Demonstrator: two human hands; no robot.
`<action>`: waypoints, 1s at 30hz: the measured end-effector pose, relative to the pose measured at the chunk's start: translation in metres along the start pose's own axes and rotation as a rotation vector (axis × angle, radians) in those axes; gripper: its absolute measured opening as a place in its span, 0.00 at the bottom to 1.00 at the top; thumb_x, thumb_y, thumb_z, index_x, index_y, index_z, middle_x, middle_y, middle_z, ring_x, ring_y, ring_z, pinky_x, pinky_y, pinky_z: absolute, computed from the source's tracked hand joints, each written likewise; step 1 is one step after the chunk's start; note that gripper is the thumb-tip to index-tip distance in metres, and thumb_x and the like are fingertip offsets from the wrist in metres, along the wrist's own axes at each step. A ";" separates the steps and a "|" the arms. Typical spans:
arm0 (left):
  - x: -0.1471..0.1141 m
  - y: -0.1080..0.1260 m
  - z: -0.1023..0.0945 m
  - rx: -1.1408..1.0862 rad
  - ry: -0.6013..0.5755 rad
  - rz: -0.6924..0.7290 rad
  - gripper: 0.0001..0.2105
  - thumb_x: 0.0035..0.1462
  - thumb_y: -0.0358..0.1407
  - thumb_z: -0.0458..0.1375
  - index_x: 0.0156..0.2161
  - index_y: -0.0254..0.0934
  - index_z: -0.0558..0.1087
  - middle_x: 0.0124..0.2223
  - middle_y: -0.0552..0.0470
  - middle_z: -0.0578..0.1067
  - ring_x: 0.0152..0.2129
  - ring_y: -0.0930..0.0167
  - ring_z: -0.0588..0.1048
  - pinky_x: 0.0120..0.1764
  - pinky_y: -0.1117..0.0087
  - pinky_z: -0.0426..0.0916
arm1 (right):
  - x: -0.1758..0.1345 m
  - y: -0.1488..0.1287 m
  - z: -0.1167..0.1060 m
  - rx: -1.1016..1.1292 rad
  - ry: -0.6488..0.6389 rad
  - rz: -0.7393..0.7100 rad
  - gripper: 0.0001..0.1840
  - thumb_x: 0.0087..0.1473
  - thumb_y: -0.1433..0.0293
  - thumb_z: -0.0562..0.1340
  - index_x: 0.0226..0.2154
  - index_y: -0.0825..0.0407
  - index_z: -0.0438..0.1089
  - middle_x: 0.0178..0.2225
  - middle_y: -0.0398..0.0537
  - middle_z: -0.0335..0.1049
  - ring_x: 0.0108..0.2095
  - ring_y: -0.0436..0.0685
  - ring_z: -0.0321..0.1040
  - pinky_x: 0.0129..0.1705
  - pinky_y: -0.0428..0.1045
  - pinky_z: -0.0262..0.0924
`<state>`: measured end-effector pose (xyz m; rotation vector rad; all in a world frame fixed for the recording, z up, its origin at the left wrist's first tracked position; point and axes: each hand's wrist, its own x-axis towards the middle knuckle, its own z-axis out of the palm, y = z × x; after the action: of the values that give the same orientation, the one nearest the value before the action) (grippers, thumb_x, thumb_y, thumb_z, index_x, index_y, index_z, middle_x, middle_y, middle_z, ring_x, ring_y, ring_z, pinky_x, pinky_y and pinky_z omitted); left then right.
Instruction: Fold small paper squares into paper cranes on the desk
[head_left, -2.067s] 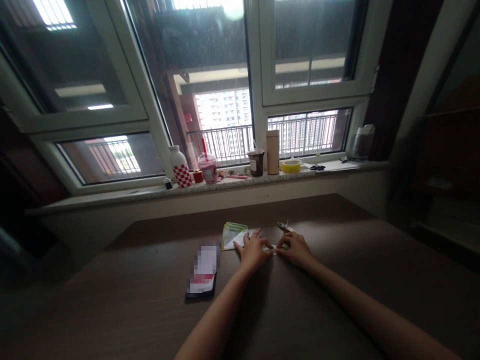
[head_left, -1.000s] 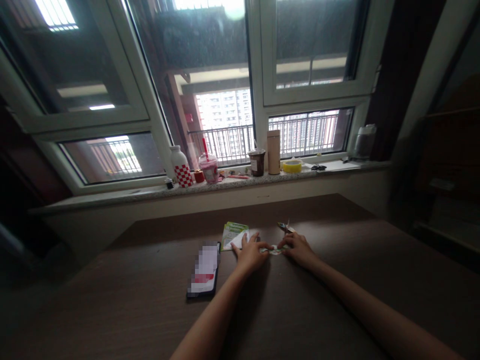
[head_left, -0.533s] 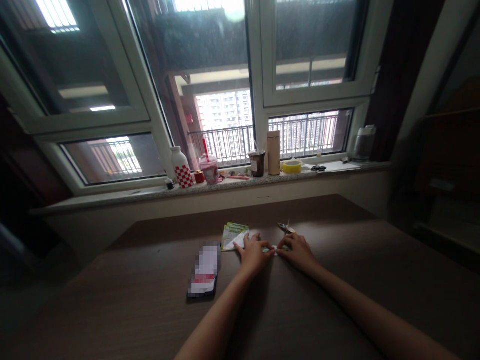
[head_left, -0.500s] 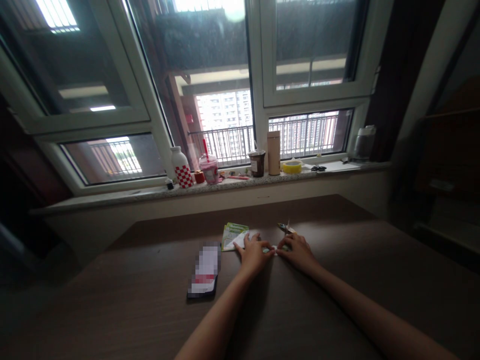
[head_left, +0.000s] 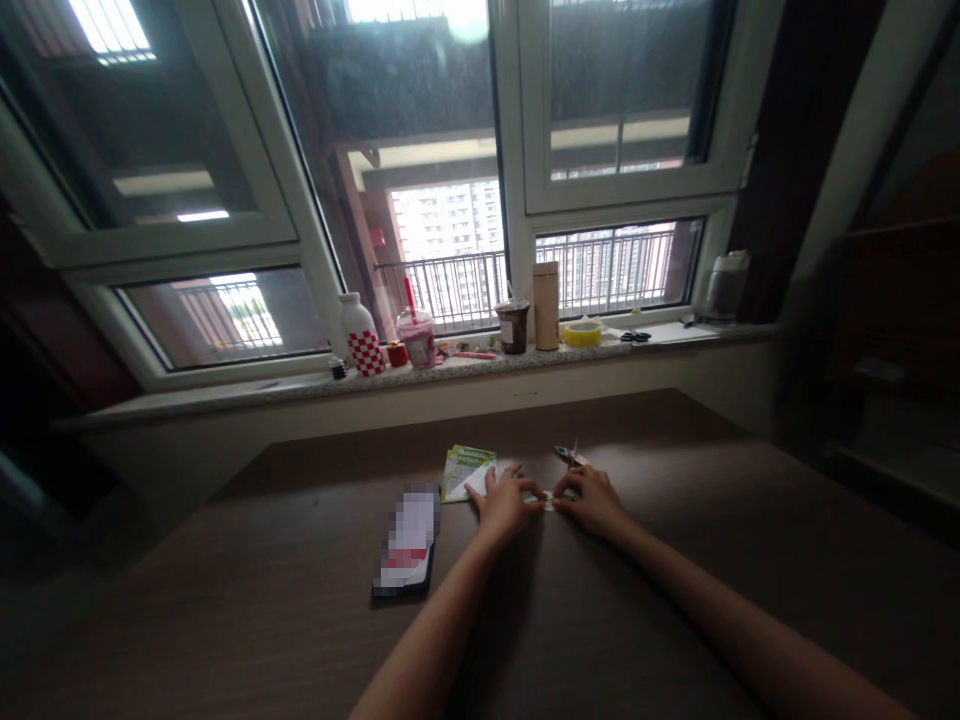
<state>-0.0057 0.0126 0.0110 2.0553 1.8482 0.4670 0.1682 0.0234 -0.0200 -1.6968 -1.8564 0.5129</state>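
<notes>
A small piece of white paper (head_left: 549, 502) lies at table level between my fingertips, mostly covered by them. My left hand (head_left: 508, 507) pinches its left end with thumb and index finger, the other fingers spread over a green and white printed packet or leaflet (head_left: 459, 475). From the right, my right hand (head_left: 592, 502) pinches the paper's other end, its fingers curled. Just beyond that hand sits a small folded piece with dark and yellow colours (head_left: 568, 457); its kind is unclear. A phone (head_left: 409, 540) with a blurred-out screen rests left of my left forearm.
Brown table (head_left: 300, 640) under both arms. Along the windowsill (head_left: 300, 400) behind it stand a red-checked white bottle (head_left: 365, 345), a pink drink cup (head_left: 417, 340), a dark drink cup (head_left: 513, 328), a tan flask (head_left: 547, 308), a yellow tape roll (head_left: 583, 335) and a clear jug (head_left: 727, 287).
Both hands stay almost in place, fingertips on the white paper. A little more of the paper shows between them. The view has shifted very slightly.
</notes>
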 end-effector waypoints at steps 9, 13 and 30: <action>0.004 -0.007 -0.004 0.007 -0.081 -0.008 0.09 0.55 0.43 0.62 0.42 0.60 0.79 0.69 0.63 0.59 0.68 0.46 0.43 0.58 0.26 0.28 | 0.004 0.001 -0.001 -0.008 -0.047 0.014 0.14 0.45 0.70 0.66 0.37 0.44 0.80 0.51 0.49 0.68 0.57 0.63 0.59 0.59 0.54 0.51; 0.004 -0.011 -0.003 -0.009 -0.082 -0.006 0.10 0.55 0.43 0.62 0.42 0.61 0.80 0.69 0.62 0.59 0.68 0.45 0.43 0.57 0.26 0.28 | 0.006 0.006 0.000 -0.003 -0.033 -0.017 0.15 0.45 0.71 0.65 0.37 0.44 0.80 0.50 0.49 0.69 0.56 0.64 0.60 0.59 0.56 0.52; -0.009 -0.012 0.004 -0.022 0.044 0.053 0.14 0.56 0.41 0.60 0.47 0.63 0.77 0.65 0.61 0.65 0.68 0.51 0.48 0.59 0.29 0.26 | 0.002 0.016 0.000 0.051 -0.003 -0.107 0.15 0.45 0.70 0.65 0.38 0.44 0.81 0.48 0.49 0.70 0.54 0.63 0.62 0.60 0.56 0.53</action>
<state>-0.0157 0.0047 0.0018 2.1001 1.8081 0.5482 0.1804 0.0273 -0.0291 -1.5552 -1.9081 0.5149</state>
